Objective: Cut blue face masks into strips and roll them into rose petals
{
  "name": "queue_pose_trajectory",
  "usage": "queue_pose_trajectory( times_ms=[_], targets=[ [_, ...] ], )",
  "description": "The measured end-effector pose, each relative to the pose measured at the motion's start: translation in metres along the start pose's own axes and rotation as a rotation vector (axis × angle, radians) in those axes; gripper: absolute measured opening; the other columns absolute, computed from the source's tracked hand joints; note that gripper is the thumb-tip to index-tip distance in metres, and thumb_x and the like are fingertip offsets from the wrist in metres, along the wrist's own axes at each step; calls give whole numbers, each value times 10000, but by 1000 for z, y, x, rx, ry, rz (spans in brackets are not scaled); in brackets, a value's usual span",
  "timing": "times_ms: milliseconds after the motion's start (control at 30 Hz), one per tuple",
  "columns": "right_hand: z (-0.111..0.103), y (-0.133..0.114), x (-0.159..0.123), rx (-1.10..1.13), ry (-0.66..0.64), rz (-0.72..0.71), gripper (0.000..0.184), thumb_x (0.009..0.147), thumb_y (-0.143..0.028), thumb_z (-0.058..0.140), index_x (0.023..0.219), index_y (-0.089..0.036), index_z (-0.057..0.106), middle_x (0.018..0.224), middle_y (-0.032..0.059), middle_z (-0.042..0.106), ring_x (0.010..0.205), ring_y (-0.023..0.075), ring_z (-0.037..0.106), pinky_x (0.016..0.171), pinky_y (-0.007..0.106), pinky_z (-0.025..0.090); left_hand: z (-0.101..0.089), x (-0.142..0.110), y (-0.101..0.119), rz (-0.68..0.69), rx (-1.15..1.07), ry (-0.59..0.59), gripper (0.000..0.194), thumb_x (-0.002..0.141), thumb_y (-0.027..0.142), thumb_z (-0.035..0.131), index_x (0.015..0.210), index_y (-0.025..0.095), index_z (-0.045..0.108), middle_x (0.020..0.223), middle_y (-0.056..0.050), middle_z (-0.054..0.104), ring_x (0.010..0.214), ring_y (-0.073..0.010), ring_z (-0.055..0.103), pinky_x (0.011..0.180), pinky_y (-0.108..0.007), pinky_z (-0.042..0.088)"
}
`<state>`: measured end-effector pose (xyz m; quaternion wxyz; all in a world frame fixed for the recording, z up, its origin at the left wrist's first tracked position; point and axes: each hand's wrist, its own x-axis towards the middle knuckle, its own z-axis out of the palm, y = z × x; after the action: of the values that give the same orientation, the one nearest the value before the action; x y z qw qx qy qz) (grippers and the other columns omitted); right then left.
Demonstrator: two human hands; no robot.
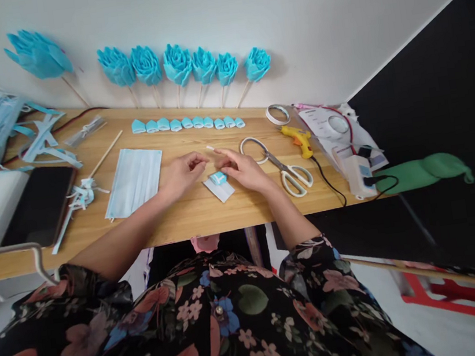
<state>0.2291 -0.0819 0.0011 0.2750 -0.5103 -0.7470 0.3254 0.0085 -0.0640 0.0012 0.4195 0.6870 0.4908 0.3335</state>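
My left hand point(184, 173) rests on the wooden table point(198, 212) with its fingers pinched together near a thin white strip point(210, 147). My right hand point(243, 168) lies beside it, fingers curled, touching the same strip with its fingertips. A small folded blue piece point(219, 177) sits between the hands on a white scrap point(220, 191). What the pinched fingers grip is too small to name for certain.
A flat blue face mask point(133, 180) lies left of the hands, scissors point(282, 166) and a yellow glue gun point(299, 139) to the right. A row of several small blue folded petals point(186, 123) and blue paper roses point(179, 66) stand at the wall. A dark tablet point(39, 204) lies far left.
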Motion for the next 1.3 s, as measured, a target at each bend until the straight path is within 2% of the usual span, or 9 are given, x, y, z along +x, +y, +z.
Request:
queue_pose_trajectory(
  times_ms=[133,333,500,667,767,867,1000,1167,1300],
  targets=[
    [3,-3,3,-82,-32,0,517,876,-138,594,1384,-231,600,965,20,749,924,187,666,884,333,486,-1,-1,-1,-25,5,-52,184,858,304,599,943,210,732,813,-18,759,694,-171,633,670,-276,440],
    [-5,-1,1,-34,1,-37,467,935,-190,525,1398,-238,552,977,18,707,865,174,637,855,332,499,1,-2,0,-13,-21,-77,167,869,271,581,954,217,714,837,-15,784,726,-175,673,704,-266,461],
    [-4,-3,2,-62,-70,-65,573,894,-151,582,1449,-281,524,1116,46,728,1009,205,666,918,368,510,-1,-4,7,11,40,-67,175,846,248,595,958,212,725,823,2,776,633,-145,584,630,-251,400],
    [2,-3,2,-115,-87,-65,509,885,-129,572,1381,-245,574,944,20,720,906,198,661,876,351,500,-2,-4,11,11,59,-87,154,867,229,569,891,208,720,777,7,758,611,-142,568,630,-254,383],
    [-4,-4,1,-81,-45,-77,484,918,-159,523,1396,-229,547,944,16,696,861,186,643,852,343,496,-1,-4,10,-3,11,-99,153,899,256,565,873,211,709,769,-3,758,681,-160,628,682,-256,414],
    [-16,-16,0,-70,8,-118,502,936,-184,504,1436,-227,514,955,14,680,847,183,633,851,340,499,-5,-3,11,27,-65,-91,259,945,397,559,843,208,705,815,-32,761,740,-179,654,722,-268,445],
    [-32,-45,3,-192,19,-208,574,937,-146,493,1493,-290,488,977,11,691,886,192,637,891,348,505,-17,2,23,65,-131,-76,424,919,579,574,934,190,743,879,-67,755,794,-204,650,700,-284,458],
    [-44,-72,18,-265,7,-273,584,924,-109,513,1471,-313,541,1068,39,715,958,218,647,939,393,526,-29,11,42,64,-159,-215,245,822,434,710,851,194,748,781,-19,709,668,-144,591,639,-267,417],
    [-44,-67,33,-101,131,-233,557,953,-183,525,1491,-330,514,1139,36,722,988,210,683,957,395,554,-29,18,45,41,-255,-93,195,778,363,728,724,184,672,661,11,634,599,-113,521,608,-255,387]
  ],
)
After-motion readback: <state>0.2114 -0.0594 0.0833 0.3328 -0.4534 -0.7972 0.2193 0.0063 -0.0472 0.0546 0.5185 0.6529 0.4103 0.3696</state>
